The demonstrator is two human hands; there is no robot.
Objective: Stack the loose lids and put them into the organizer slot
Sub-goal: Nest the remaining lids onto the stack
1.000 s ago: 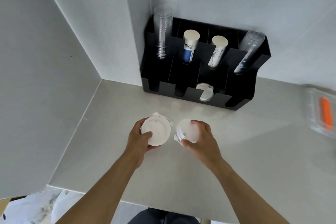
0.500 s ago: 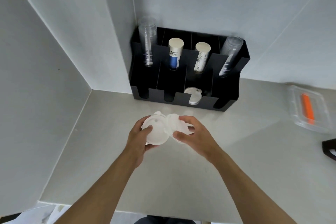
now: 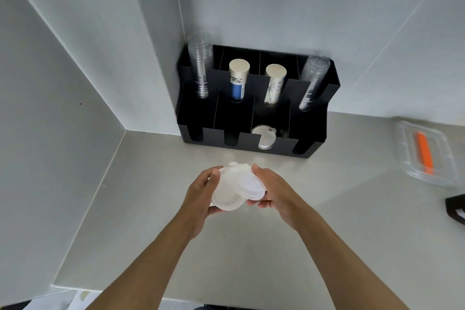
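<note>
Two white round lids overlap in front of me above the counter. My left hand point(image 3: 201, 189) grips the lower lid point(image 3: 225, 199) at its left edge. My right hand point(image 3: 274, 189) holds the upper lid point(image 3: 247, 181), tilted and lying partly over the first. A black organizer point(image 3: 312, 133) stands against the back wall. Its third front slot holds another white lid point(image 3: 264, 137). The other front slots look dark and I see nothing in them.
The organizer's rear compartments hold clear cup stacks point(image 3: 200, 65) at both ends and two paper cup stacks point(image 3: 239, 80) between. A clear container with an orange item point(image 3: 424, 153) lies at the right. A dark object point(image 3: 456, 207) pokes in at the right edge. Walls close the left side.
The two lids were held side by side a second ago. My hands have come together and lifted slightly, and the right lid now lies over the left one.
</note>
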